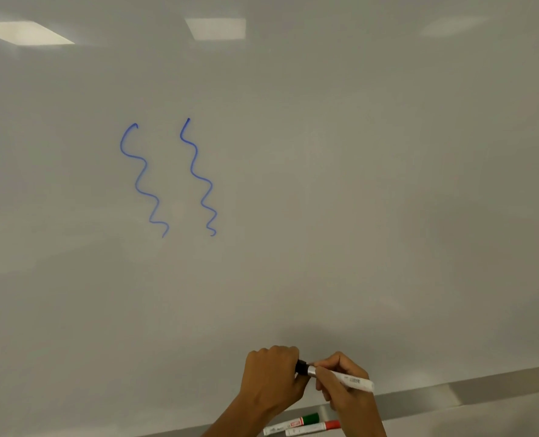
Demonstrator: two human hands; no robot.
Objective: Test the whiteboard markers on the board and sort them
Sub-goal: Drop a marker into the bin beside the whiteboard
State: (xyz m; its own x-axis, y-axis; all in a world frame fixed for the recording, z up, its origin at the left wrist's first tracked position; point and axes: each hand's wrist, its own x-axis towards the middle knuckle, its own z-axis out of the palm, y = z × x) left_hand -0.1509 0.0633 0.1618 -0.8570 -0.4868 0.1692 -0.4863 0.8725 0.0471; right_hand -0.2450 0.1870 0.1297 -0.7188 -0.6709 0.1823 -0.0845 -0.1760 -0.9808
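Low against the glossy whiteboard (293,184), our left hand (271,378) grips the black cap (302,367), our right hand (345,389) holds the light, rigid white marker barrel (353,380); a firm pinch suits it.

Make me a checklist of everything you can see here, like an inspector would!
Surface: whiteboard, two blue squiggles.
Job's things: white marker with black cap; green marker and red marker capped on tray.
Clutter: nothing seen.
Grippers: left hand grips the cap; right hand holds the barrel.
Cables: nothing seen.
Surroundings: ceiling lights reflected in the board.
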